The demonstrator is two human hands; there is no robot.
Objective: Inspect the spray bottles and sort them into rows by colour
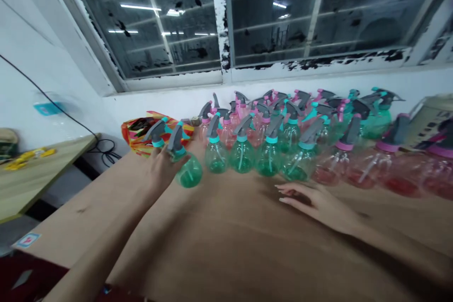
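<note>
My left hand (163,166) is closed around the neck area of a green spray bottle (190,171), which has a grey trigger head and a turquoise collar. This bottle leans slightly at the left end of the front row. Another grey and turquoise sprayer head (155,133) shows just behind that hand; its body is hidden, and I cannot tell whether the hand touches it. Over the bare tabletop in front of the row, my right hand (313,200) has loosely bent fingers, thumb apart, with nothing in them. The nearest bottle to it is a green one (297,165).
Several green and pink spray bottles (327,167) stand in rows along the wall under the window. A red and yellow bag (136,137) lies at the table's back left. At the far right is a cardboard box (432,118). A second table (46,170) adjoins at left.
</note>
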